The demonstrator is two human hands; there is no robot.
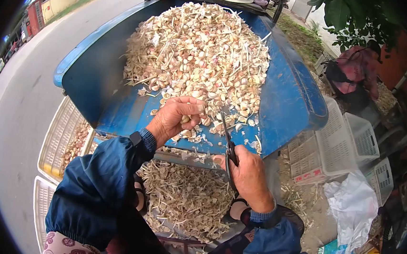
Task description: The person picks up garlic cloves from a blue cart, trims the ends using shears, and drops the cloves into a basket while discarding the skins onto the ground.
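soft, diffuse daylight falls evenly on the garlic heap (199, 55) — only faint shadows — while fisheye distortion curves the road (24, 98) inside a black vignette. at right, below leaves (338, 14), what seems a bent-over person (356, 70) blurs into dim shade.

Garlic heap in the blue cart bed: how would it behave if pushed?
Probably slumps: the garlic heap is loose pieces in a mound. Rounded cloves may roll on the bare blue bed. Papery skin scraps look light and likely scatter.
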